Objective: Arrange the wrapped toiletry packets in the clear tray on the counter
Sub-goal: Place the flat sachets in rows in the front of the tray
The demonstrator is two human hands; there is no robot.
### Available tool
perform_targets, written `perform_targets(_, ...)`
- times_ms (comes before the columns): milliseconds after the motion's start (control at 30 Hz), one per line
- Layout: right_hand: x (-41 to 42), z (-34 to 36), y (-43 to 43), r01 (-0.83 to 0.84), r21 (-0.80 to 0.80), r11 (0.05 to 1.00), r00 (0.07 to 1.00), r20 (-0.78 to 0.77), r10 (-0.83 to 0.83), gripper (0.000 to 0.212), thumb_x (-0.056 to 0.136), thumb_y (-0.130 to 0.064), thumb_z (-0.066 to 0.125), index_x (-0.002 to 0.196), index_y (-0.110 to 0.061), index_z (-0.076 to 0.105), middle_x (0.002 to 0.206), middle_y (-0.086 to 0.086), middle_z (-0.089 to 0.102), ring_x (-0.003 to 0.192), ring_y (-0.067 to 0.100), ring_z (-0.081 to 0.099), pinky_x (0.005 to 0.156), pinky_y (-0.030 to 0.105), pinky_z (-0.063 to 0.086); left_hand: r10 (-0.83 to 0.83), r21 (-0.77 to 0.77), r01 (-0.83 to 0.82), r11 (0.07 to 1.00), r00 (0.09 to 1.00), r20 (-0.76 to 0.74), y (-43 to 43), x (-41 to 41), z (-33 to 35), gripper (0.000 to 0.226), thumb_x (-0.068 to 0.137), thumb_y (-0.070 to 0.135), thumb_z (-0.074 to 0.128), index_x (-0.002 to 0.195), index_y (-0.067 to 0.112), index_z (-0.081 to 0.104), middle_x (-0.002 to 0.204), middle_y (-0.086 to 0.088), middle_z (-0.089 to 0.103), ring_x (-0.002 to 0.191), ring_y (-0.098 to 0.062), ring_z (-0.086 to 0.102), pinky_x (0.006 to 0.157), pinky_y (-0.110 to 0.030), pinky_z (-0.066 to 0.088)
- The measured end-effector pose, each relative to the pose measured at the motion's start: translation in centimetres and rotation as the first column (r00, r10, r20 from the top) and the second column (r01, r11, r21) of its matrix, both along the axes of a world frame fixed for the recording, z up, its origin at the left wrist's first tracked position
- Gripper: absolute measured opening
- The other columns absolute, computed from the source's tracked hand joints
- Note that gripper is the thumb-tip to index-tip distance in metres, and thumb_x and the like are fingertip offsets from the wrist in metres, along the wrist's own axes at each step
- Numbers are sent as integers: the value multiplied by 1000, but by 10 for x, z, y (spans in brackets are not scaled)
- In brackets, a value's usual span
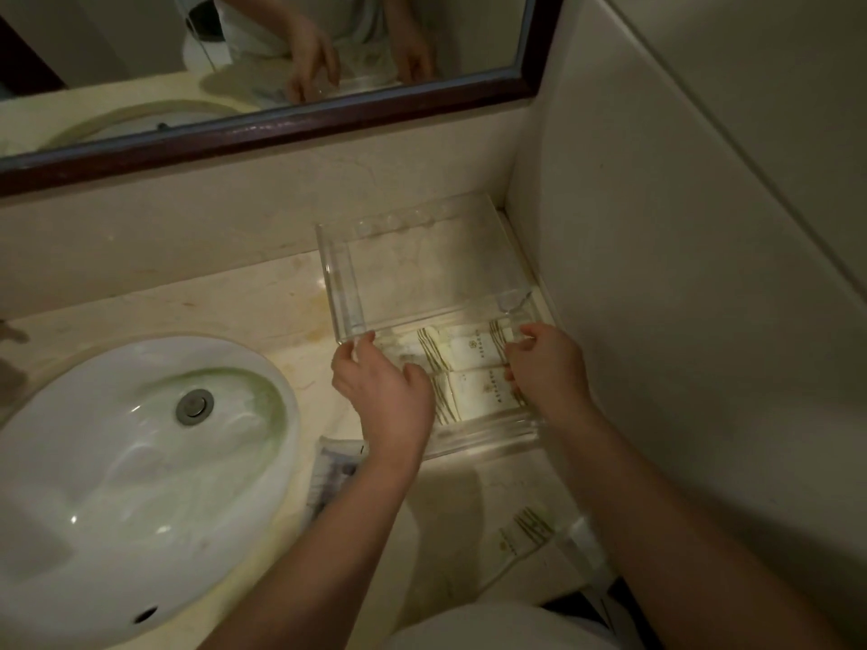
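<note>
Resting on stained marble counter [262, 297]: clear tray [338, 274], corner beside sink [117, 462].

Partly hidden under the left hand [382, 391]: white green-striped wrapped packets [474, 368]; print too small to read; white oval basin [117, 462] cut off at left.

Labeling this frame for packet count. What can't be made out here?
- Head view: packets in the clear tray partly covered by left hand and right hand; count unclear.
- Printing on top packet: too small.
- Wrapped item by the sink: hidden under the left forearm.
- Loose packet: dim, blurred.
</note>
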State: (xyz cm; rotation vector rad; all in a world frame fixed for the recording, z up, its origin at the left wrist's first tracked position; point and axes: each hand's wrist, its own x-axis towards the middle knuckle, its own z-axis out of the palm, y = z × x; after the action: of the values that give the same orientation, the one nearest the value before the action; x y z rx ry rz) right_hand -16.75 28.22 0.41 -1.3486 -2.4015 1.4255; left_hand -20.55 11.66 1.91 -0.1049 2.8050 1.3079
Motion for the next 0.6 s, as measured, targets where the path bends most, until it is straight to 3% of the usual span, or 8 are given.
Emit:
perform_targets(67,5,3,-3,-127,250,960,991,68,113,36,89,-24,61,124,-17,62,113,4,70,95,24,68,80,29,51,-244,-139,226,964,961,-132,-2,11,-2,44,81,0,54,125,5,53,126,-17,49,118,-31,43,102,-35,36)
perform_targets(133,8,3,-7,-247,373,895,969,103,225,35,89,-24,59,124,-22,62,119,3,67,104,24,64,82,30,48,-504,-287,472,833,862,-45,-6,19,-10,44,86,5,49,130,7,53,131,-14,53,124,-31,45,106,-34,37)
perform_targets(167,8,2,-10,-308,384,870,951,105,290,37,89,-21,57,126,-22,62,123,4,65,108,25,61,86,33,49,-574,-362,547,755,818,36,-8,22,-16,47,90,11,46,137,8,47,142,-14,47,134,-33,38,111,-38,32)
perform_targets(233,10,-5,-16,-437,397,807,897,126,424,44,90,-14,53,133,-21,57,136,9,57,123,28,51,100,40,45,-603,-468,604,646,779,173,-12,26,-28,53,97,23,37,148,11,30,158,-12,24,146,-34,15,117,-46,21)
perform_targets(333,10,-18,-24,-640,379,669,768,282,575,56,95,-24,48,149,-26,34,158,10,28,146,29,20,116,43,27,-598,-523,616,589,767,231,-17,25,-39,59,99,39,29,152,15,18,163,-9,6,148,-34,-1,119,-50,11)
perform_targets(433,12,-33,-33,-767,347,540,642,398,656,62,99,-40,37,154,-29,12,164,9,2,150,30,-5,120,46,12,-605,-556,588,588,775,181,-22,18,-44,61,98,45,30,151,15,22,162,-12,6,148,-35,-1,119,-51,11)
perform_targets(600,13,-43,-37,-781,373,500,623,421,659,64,99,-46,28,155,-28,4,164,9,-10,149,29,-15,118,45,-1,-621,-570,581,581,769,151,-24,3,-47,64,97,46,30,152,14,18,162,-12,6,148,-34,0,117,-51,11)
